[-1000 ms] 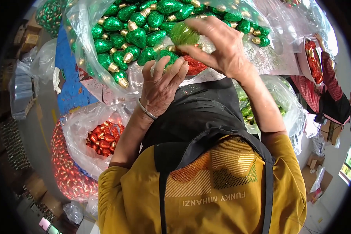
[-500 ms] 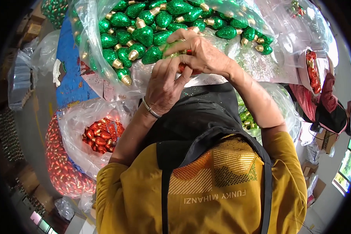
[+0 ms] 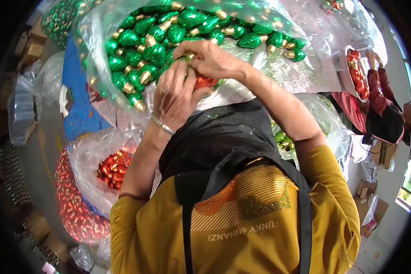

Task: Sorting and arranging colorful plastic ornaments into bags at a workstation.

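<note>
My two hands are together at the near edge of a heap of glittery green bulb ornaments [image 3: 176,34] with gold caps. A red bulb ornament [image 3: 205,82] shows below my fingers, mostly covered. My left hand [image 3: 173,93], a bracelet at its wrist, curls around it with the thumb along its near side. My right hand [image 3: 214,59] comes across from the right, fingers bent and pinched on a small gold-capped piece. The rest of that piece is hidden behind the fingers. Clear plastic [image 3: 96,59] wraps the left side of the heap.
Beside my left arm is an open plastic bag of red bulbs [image 3: 116,169], with a fuller red bag [image 3: 73,205] next to it. Another clear bag [image 3: 326,123] with green bulbs lies by my right forearm. At far right a co-worker's sleeves [image 3: 379,91] reach beside a tray of red ornaments [image 3: 358,75].
Both hands have shifted left in the picture, along with the whole view. My right fingers have drawn in to a pinch. The co-worker's hands now show beyond the red ornaments.
</note>
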Demonstrator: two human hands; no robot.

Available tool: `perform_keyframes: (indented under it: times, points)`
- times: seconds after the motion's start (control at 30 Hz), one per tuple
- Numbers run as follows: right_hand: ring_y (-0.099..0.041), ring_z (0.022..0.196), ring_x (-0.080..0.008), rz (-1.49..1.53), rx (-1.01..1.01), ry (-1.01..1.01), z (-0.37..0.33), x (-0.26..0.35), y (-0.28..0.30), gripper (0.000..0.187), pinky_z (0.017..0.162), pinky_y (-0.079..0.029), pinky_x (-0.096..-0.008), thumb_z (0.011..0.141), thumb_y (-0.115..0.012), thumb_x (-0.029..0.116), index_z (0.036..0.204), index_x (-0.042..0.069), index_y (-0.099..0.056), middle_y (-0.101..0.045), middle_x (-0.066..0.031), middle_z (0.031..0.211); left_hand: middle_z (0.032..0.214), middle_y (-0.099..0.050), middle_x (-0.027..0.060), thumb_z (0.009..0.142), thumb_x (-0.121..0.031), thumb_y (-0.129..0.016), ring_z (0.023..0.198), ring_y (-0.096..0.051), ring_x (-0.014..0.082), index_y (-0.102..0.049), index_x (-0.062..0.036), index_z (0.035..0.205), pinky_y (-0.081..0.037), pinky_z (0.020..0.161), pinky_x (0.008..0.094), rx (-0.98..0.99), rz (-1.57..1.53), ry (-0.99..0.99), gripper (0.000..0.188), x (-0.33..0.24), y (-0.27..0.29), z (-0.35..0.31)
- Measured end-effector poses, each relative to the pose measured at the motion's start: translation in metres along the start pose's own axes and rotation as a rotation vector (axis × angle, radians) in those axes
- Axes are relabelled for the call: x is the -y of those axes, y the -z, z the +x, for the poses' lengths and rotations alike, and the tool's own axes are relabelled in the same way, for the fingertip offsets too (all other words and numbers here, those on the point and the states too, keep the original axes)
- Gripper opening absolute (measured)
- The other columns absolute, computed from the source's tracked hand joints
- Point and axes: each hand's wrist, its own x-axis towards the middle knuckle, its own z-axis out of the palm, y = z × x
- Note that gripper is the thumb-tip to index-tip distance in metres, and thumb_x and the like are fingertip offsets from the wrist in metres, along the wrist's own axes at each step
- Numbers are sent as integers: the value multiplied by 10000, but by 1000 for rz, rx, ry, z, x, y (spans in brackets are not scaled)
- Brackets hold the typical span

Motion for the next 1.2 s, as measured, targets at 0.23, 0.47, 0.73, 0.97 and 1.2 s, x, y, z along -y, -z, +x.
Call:
perform_keyframes:
  times: [0.23,0.47,0.73,0.97,1.2]
  points:
    - [-624,954,-310,-834,-267,-250,-36,-72,81,362,772,-527,-416,819,-570,129,1165,37,-517,-609,-185,1074,1174,-534,187,865,-441,-551,1084,-518,347,-565,-3,1130,-435,875,422,52,100,43,513,0,3,-4]
    - [-611,888,-388,-870,-137,-482,-57,-152,84,528,761,-516,-462,839,-635,252,1236,-19,-416,-584,-213,1105,1195,-531,176,855,-452,-552,1133,-506,330,-558,-15,1143,-436,897,412,51,117,33,523,3,-4,-1]
    - [-644,892,-274,-34,-46,-30,-34,5,54,643,762,-518,-377,827,-679,376,1228,-67,-444,-647,-167,1039,1184,-533,167,817,-437,-599,1130,-503,312,-561,-25,1124,-439,889,395,35,104,34,516,0,-2,-2]
    - [-620,679,-370,-570,138,135,-15,20,50,464,644,-505,-419,815,-667,305,1079,-33,-490,-597,-240,896,1189,-519,169,783,-405,-646,1149,-474,306,-560,-26,1125,-422,907,395,-19,43,59,517,-2,-6,-11]
    - [-618,641,-325,-845,-47,258,-27,10,23,261,590,-504,-403,809,-607,192,952,-17,-545,-573,-167,699,1182,-518,174,777,-394,-655,1149,-468,317,-562,-22,1122,-409,920,402,19,44,83,516,-2,-7,-12]
